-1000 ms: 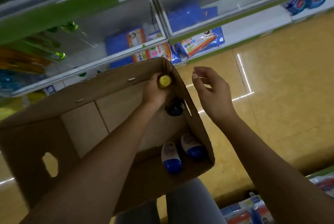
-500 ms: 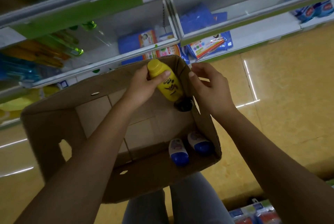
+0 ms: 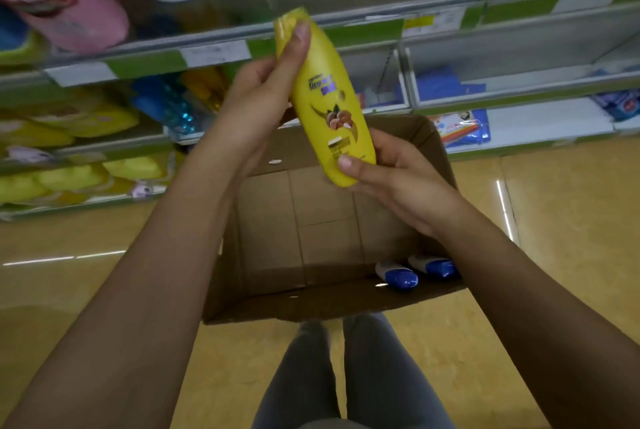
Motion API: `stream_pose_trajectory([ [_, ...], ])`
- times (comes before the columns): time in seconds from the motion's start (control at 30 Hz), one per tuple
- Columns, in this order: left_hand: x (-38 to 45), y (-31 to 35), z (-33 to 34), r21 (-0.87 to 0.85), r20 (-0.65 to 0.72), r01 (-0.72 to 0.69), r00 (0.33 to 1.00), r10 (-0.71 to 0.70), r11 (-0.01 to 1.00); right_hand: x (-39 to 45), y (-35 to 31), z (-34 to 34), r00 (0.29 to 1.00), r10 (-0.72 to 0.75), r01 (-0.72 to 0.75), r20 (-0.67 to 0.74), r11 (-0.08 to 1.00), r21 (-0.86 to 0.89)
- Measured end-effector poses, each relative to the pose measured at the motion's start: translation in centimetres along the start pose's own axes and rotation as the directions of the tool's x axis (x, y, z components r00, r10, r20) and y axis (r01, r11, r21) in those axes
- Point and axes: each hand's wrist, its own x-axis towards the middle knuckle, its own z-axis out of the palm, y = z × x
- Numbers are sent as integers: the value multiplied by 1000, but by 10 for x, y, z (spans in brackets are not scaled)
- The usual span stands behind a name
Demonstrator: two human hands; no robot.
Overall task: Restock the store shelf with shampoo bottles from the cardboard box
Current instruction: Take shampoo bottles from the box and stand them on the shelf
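Fingers of both hands are curled around one yellow shampoo bottle [image 3: 329, 106], held tilted in the upper middle of the frame, above the box. Of the surroundings, the store shelf [image 3: 450, 23] is largest, running across the whole top of the frame with green price strips; yellow packs sit at the left and blue packs at the right. Below it, the open cardboard box [image 3: 311, 220] fills the centre, standing on the tan floor in front of the person's grey-trousered legs. Next, the left hand [image 3: 256, 99] grips the bottle's cap end, thumb laid along its front. The right hand [image 3: 398, 179] holds its base, thumb pressed on the lower label. Smallest, two blue-capped bottles [image 3: 398, 276] lie side by side in the box's lower right corner.
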Motion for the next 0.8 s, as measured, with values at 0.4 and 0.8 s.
stream_pose_trajectory([
  [0.4, -98, 75, -74, -167, -17, -242, 970, 242, 956, -37, -56, 116, 856, -139, -125, 497, 879, 460],
  [0.8, -153, 100, -108, 69, -203, -289, 933, 297, 955, -56, -66, 172, 846, -163, -34, 507, 934, 357],
])
